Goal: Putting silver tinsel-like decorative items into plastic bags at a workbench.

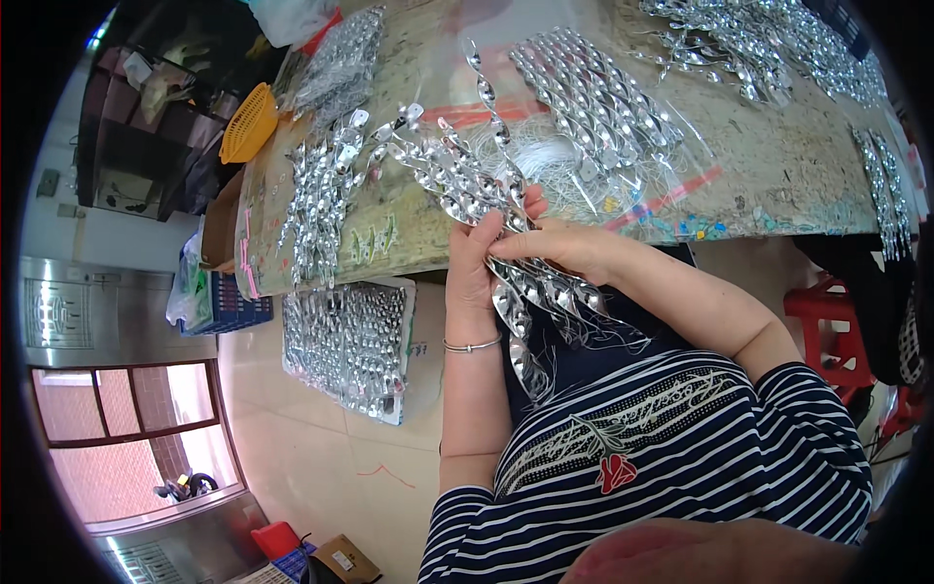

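Note:
My left hand [471,261] is closed around a bundle of shiny silver twisted strips [463,185] at the table's near edge. Its thumb points up along them. My right hand [556,245] grips the same bundle from the right, its thumb meeting my left hand. Above the fingers the strips fan out over the table, one [486,92] standing out longer than the others. Their lower ends hang over my lap, with thin clear strings trailing from them. Loose white strings [545,161] lie tangled on the table behind my hands.
Flat silver spirals lie on a clear bag [593,97] beyond my right hand. More heap at the far right [769,49] and at the left [326,200]. A yellow basket [248,124] sits at the left edge. Below stands a panel of spirals [345,346]; a red stool [832,331] is right.

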The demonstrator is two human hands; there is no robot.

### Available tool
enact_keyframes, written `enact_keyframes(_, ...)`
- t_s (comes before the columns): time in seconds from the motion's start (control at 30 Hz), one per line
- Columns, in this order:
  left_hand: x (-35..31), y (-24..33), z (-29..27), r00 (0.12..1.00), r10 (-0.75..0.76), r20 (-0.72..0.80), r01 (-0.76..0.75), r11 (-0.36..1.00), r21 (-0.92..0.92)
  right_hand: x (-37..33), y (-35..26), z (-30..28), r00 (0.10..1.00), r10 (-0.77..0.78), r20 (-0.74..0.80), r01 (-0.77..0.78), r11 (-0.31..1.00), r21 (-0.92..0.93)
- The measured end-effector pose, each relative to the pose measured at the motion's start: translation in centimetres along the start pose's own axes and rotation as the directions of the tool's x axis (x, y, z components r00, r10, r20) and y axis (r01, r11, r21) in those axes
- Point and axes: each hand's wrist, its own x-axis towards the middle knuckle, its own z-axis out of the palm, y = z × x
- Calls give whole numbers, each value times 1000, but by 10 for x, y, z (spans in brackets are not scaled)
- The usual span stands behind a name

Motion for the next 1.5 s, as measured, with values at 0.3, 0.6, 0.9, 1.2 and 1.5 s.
enact_keyframes(0.3, 2, 3, -2, 993, 25, 114, -35, 995, 90, 1, 13, -3, 995, -45, -90, 27, 980, -195)
enact_keyframes(0.6, -1, 7, 23, 999, 38, 32, -38, 999, 6, -43, -61, -39, 921, -305, -240, 90, 770, -632)
enact_keyframes(0.9, 8, -8, 54, 961, -75, 265, 39, 990, 136, 69, -196, -25, 773, -534, -343, 329, 800, -502)
enact_keyframes(1.2, 6, 4, 48, 989, -46, 142, 28, 992, 126, 81, -176, -10, 954, -268, 132, 273, 606, -747)
enact_keyframes(1.5, 15, 19, 20, 995, 101, -7, -101, 994, 50, 61, -98, -30, 954, -296, -45, 279, 932, -232)
